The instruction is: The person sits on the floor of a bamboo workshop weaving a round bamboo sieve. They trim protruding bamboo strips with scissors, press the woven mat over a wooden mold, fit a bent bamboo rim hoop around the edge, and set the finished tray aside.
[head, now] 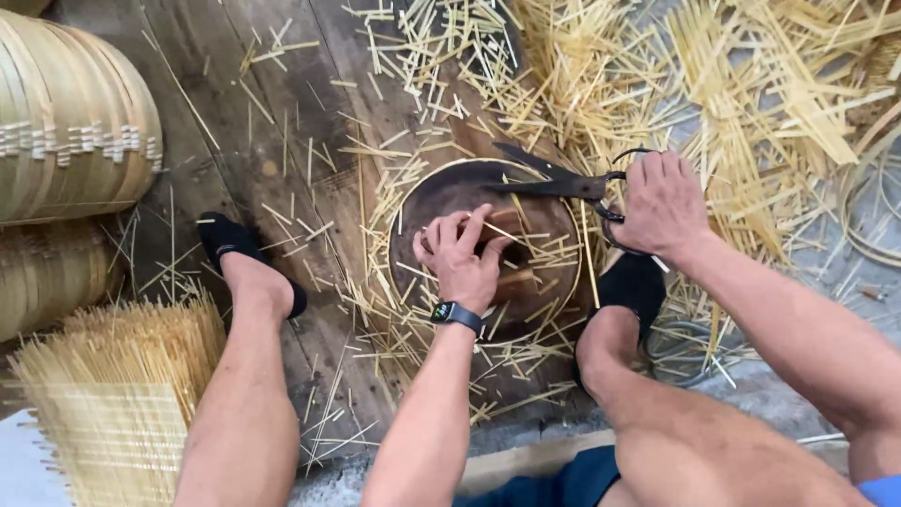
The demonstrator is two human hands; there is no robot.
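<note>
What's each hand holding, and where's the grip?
Right hand grips the large dark scissors by their looped handles. Left hand pinches thin bamboo strips on the round wooden block.

Bare plank floor [235, 94] at upper left; bamboo offcuts [601, 84] thick around the wooden block [450, 192], stacked hoops [66, 122] far left.

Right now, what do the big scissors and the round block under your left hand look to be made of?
Scissors: dark metal, probably iron or steel, dull and unpolished, with looped handles under the right hand. Round block: looks like wood, dark brown and worn, with a paler rim; the left hand rests on it. Strips: pale split bamboo or cane, matte.
</note>
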